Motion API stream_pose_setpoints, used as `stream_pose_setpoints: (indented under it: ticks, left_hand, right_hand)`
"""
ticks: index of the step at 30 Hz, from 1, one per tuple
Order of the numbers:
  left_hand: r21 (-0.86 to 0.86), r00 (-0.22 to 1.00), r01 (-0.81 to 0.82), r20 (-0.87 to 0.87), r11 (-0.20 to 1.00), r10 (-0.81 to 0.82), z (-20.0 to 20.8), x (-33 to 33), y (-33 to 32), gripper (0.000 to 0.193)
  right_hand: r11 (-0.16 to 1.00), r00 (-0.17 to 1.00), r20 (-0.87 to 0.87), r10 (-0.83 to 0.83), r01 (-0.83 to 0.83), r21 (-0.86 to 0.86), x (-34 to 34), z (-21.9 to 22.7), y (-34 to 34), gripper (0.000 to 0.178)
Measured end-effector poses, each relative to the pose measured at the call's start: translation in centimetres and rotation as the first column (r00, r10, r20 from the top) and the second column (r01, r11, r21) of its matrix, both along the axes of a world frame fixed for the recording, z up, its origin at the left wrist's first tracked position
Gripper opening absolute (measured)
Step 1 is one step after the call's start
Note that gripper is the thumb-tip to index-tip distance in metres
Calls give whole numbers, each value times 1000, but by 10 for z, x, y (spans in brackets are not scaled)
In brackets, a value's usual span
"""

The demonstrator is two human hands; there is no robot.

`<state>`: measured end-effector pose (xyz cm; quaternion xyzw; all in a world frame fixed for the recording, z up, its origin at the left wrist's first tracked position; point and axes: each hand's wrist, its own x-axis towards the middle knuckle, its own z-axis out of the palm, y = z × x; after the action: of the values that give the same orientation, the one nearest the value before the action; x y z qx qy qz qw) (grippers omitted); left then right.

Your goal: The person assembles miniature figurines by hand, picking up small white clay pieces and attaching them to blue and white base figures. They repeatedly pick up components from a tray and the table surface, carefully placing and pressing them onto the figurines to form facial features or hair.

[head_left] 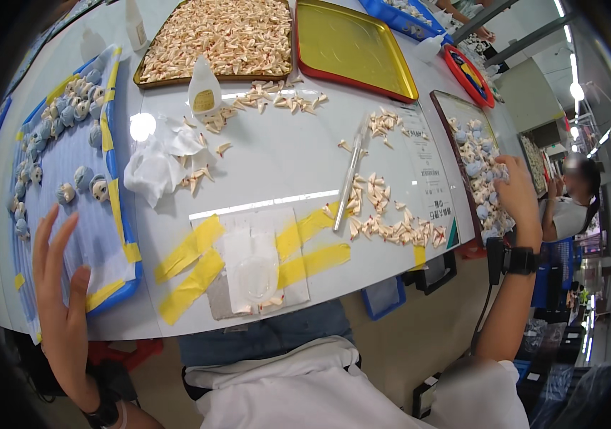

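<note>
My left hand (62, 293) is open over the near end of a blue tray (131, 268) lined with pale blue sheeting, its fingers spread and holding nothing. Just beyond the fingertips sit small doll heads (100, 188) with blue caps; several more cluster toward the tray's far end. At the right, my right hand (520, 194) reaches to a dark-rimmed tray (455, 161) heaped with blue and cream doll pieces (483, 171). Its fingers are curled together at the heap's edge, and what lies between them is hidden.
Small pointed cream pieces (391, 225) lie scattered around a clear pen-like tool (352, 171). A taped board (295, 279) with a small clear dish (257, 277) is in front of me. Beyond stand a glue bottle (204, 89), crumpled tissue (155, 171), a full tray (212, 39) and a gold tray (352, 50).
</note>
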<state>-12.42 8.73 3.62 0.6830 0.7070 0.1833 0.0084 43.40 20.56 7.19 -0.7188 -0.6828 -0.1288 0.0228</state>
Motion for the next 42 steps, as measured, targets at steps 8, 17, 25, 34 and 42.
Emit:
stream_pose_setpoints:
  ticks: [8,17,25,34,42]
  left_hand:
    - [-184,969,144,227,972,-100,1,17,18,30]
    - [-58,991,45,131,997,-37,1,4,28,37]
    - [168,958,-39,285,985,-10,14,-6,8,11]
    - [315,382,142,857,938,-346,-12,31,-35,28]
    - [200,-17,204,979,958,-201,-25,68,-47,24]
  right_hand:
    - [853,746,-606,278,-481,-202,-144,-15,45,18]
    - [910,825,-476,305,-400,-111,-144,-36,39,10]
    - [953,724,-656,212,-303,-26,-151,-7,7,10]
    - [973,283,-956,79,-230,12,-164,-2,-71,14]
    - [950,-9,-997,-78,-304,-72,-174,-22,-114,11]
